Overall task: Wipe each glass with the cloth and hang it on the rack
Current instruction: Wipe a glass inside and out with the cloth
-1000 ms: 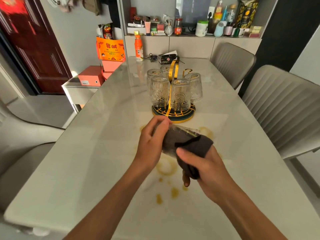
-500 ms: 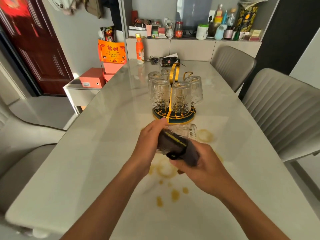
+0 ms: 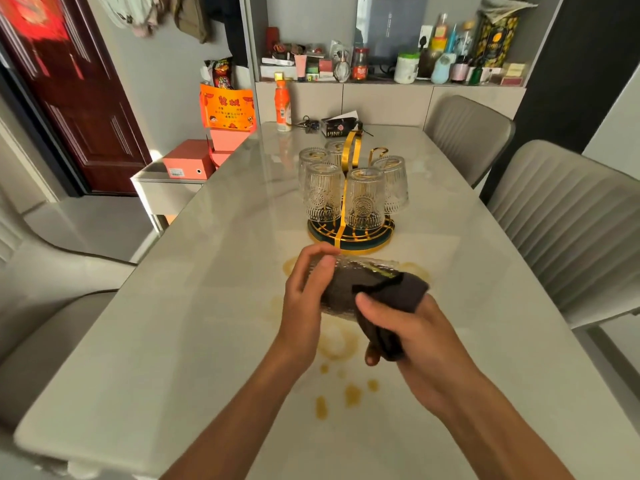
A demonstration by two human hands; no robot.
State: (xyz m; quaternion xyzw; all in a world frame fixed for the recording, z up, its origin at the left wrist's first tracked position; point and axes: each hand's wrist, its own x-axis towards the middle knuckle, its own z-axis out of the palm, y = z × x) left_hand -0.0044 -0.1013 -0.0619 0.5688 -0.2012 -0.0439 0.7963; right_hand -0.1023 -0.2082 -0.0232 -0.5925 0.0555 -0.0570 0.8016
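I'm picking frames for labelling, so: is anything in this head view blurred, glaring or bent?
Head view: the left hand and the glass it holds are motion-blurred; the rack beyond is sharper; daylight sheen lies on the table; wide-angle bending curves the chairs at the edges.

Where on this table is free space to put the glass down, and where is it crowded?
Bare tabletop lies left of the left hand, and more between the rack and the right-side chairs. Crowded: the rack, the spill stains below the hands, and the far end by the orange bottle.
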